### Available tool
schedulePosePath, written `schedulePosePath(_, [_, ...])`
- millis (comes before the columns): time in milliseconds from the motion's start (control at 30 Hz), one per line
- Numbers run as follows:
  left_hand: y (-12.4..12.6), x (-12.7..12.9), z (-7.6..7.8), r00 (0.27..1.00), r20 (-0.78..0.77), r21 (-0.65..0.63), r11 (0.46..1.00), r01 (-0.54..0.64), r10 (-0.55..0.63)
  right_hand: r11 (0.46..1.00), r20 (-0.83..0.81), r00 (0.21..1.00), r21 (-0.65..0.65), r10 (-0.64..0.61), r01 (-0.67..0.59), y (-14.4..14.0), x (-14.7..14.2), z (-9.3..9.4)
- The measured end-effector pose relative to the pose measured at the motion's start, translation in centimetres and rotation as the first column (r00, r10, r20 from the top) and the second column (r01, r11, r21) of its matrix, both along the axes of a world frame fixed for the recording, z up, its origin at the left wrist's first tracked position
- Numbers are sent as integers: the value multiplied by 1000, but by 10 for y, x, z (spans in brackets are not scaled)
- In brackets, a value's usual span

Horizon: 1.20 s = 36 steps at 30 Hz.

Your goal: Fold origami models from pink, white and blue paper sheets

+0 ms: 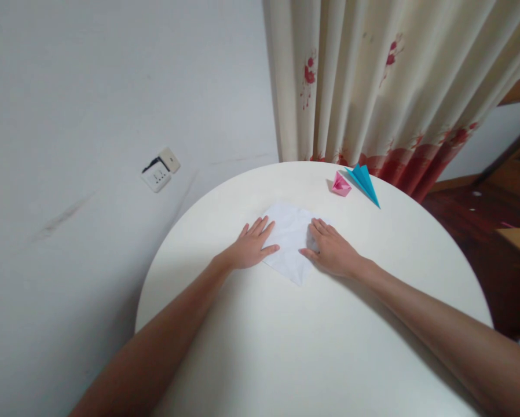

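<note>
A white sheet of paper lies flat on the round white table, past its middle. My left hand rests palm down on the sheet's left edge, fingers spread. My right hand presses flat on the right edge, fingers pointing left onto the paper. Neither hand grips anything.
A small pink folded paper shape and a blue paper plane sit near the table's far edge. Behind hangs a cream curtain with red flowers. A wall socket is on the white wall at left. Wooden furniture stands at right.
</note>
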State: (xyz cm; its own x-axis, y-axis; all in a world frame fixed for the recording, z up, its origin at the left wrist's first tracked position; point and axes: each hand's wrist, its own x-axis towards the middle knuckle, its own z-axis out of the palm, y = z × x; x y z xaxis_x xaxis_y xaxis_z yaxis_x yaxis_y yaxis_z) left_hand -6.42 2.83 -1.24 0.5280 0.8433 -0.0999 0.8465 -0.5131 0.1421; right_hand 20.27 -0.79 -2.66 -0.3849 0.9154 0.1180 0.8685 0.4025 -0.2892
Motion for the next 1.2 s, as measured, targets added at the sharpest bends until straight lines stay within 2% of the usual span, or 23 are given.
schedulePosePath(100, [-1,0,-3,999,-2,-2,999,-36,36,1000,8,1000,4,-1,1,1,0,1])
schedulePosePath(200, [-2,4,-2,993,-13,24,993,-120,120,1000,46,999,19,-4,3,-1,1,8])
schedulePosePath(300, [-3,9,1,982,-5,165,969,-183,187,999,102,995,46,-19,14,-10,-1,22])
schedulePosePath(400, [-2,13,3,983,22,267,947,-179,180,998,153,987,46,-58,52,-27,-7,38])
schedulePosePath(500, [0,15,1,983,46,180,966,-184,178,997,143,987,25,-71,68,-37,-13,48])
schedulePosePath(567, [1,14,-1,983,63,101,979,-178,172,995,84,992,0,-96,97,-33,-10,50])
schedulePosePath(633, [3,13,-3,986,94,55,988,-143,138,987,3,988,-32,-155,155,-21,0,50])
schedulePosePath(767, [10,8,-1,977,202,56,995,-84,71,941,-138,932,6,-334,338,13,35,45])
schedulePosePath(867, [18,-2,8,928,343,175,961,-214,144,913,-232,889,9,-395,408,30,56,38])
schedulePosePath(967, [25,-16,21,845,472,273,870,-410,250,914,-310,870,6,-385,406,36,64,31])
schedulePosePath(1033, [25,-22,29,822,493,291,837,-463,284,922,-353,866,19,-355,386,38,64,28])
schedulePosePath(1100, [23,-23,34,833,475,291,842,-455,286,932,-397,863,46,-313,359,39,62,25])
schedulePosePath(1200, [15,-15,32,885,384,228,903,-365,262,944,-461,855,99,-236,314,42,59,21])
